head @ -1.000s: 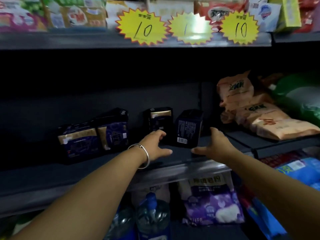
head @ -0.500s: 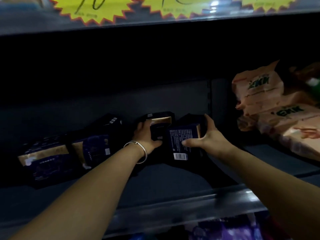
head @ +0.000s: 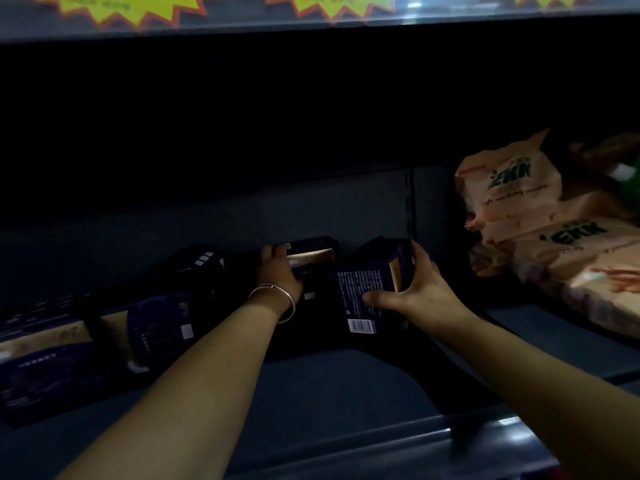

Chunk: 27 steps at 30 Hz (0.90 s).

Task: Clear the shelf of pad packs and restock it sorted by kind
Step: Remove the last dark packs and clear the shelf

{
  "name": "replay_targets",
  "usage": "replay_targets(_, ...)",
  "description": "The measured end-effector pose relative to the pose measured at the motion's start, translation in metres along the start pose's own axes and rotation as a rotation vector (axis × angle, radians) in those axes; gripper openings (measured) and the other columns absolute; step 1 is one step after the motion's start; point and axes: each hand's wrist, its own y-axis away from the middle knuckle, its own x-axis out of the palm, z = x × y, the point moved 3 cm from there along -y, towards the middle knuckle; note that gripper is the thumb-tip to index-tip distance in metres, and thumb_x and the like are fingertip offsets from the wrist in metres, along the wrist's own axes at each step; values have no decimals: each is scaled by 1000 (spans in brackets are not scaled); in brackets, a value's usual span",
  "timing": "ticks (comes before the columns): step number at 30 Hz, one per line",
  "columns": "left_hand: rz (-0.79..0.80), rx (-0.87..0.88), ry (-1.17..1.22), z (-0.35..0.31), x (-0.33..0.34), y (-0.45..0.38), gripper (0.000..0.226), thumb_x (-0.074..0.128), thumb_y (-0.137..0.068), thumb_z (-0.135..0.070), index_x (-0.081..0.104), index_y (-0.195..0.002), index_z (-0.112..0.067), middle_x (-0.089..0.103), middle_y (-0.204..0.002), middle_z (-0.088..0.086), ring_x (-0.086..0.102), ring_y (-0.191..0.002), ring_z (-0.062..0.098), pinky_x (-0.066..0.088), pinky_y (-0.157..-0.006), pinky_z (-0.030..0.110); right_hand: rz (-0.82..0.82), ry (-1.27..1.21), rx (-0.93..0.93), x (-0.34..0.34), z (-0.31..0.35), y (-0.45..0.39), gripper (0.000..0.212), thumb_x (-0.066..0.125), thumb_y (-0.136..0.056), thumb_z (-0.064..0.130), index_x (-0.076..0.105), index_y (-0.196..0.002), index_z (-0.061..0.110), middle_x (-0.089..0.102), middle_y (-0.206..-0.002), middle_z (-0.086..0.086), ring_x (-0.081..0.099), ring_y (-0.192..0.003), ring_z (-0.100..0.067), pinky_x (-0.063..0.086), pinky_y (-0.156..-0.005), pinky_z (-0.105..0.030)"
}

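Right hand (head: pixel 420 289) gripping a boxy dark-blue pad pack (head: pixel 367 292) by its printed glossy face, left hand (head: pixel 278 271) clutching a neighbouring dark pack (head: pixel 310 259), both on the matte grey shelf (head: pixel 329 386), crinkly orange bags (head: pixel 540 230) right.

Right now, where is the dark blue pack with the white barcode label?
In the head view, the dark blue pack is right of centre, gripped by the right hand, beside the pack under the left hand.
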Motion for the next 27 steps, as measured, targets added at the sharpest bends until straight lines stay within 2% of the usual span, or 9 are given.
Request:
replay_targets(3, -103, 43, -76, -8, -5, 1, 45, 69, -81, -15, 56, -123, -9, 40, -130, 14, 49, -116, 32, 38, -103, 31, 3, -2, 12, 0, 1, -2, 117, 80, -40, 58, 20, -139, 40, 39, -138, 0, 39, -130, -25, 39, -106, -49)
replay_targets(6, -208, 12, -148, -11, -4, 3, 30, 70, -78, -30, 64, -107, -24, 37, -130, 5, 37, -123, 28, 29, -102, 35, 5, 3, 21, 1, -1, -2, 118, 79, -38, 60, 20, -139, 39, 43, -138, 0, 40, -129, -24, 39, -106, -48)
replay_targets(8, -194, -33, -15, -9, 3, 3, 37, 74, -74, -25, 59, -107, -22, 26, -139, 7, 36, -126, 30, 32, -106, 40, 12, 5, 38, 2, -4, -3, 124, 80, -37, 62, 16, -141, 40, 43, -139, 1, 40, -130, -24, 39, -106, -47)
replay_targets(10, -149, -77, 183, -7, 9, 0, 61, 77, -72, -18, 46, -125, -14, 20, -143, 15, 43, -125, 33, 38, -106, 40, 21, 6, 55, 2, -6, -4, 125, 80, -37, 64, 13, -141, 42, 42, -140, 1, 40, -130, -24, 39, -106, -47)
replay_targets(13, -72, -220, 128, 4, 16, -7, 88, 75, -70, -42, 30, -140, -15, 35, -143, 13, 35, -131, 33, 31, -110, 41, 30, -7, 81, 3, -9, -7, 129, 81, -34, 65, 11, -140, 45, 40, -141, 2, 39, -131, -24, 38, -107, -48)
replay_targets(15, -18, -262, 76, 5, 18, -9, 86, 70, -64, -55, 35, -135, -22, 44, -138, 10, 35, -130, 33, 29, -110, 43, 38, -6, 93, 3, -10, -9, 128, 81, -32, 65, 12, -139, 47, 39, -142, 3, 39, -131, -24, 38, -107, -48)
replay_targets(19, -47, -237, 148, -5, 21, -10, 66, 72, -76, -33, 37, -127, -12, 35, -135, 17, 40, -124, 34, 37, -105, 39, 53, -31, 112, 4, -10, -11, 117, 83, -30, 63, 19, -128, 54, 44, -136, 3, 41, -129, -25, 40, -105, -49)
replay_targets(23, -41, -269, 132, -12, 20, -4, 89, 78, -69, -36, 27, -136, -7, 25, -139, 16, 38, -126, 34, 39, -105, 38, 46, -32, 110, 3, -8, -8, 118, 83, -31, 61, 18, -130, 52, 45, -135, 3, 43, -127, -25, 42, -104, -48)
replay_targets(27, -46, -280, 75, -21, 8, 14, 92, 78, -68, -38, 29, -138, -2, 26, -140, 15, 32, -131, 33, 35, -107, 34, -26, -31, 94, -4, -1, 6, 129, 83, -28, 58, 18, -138, 40, 47, -133, 2, 46, -124, -25, 43, -103, -48)
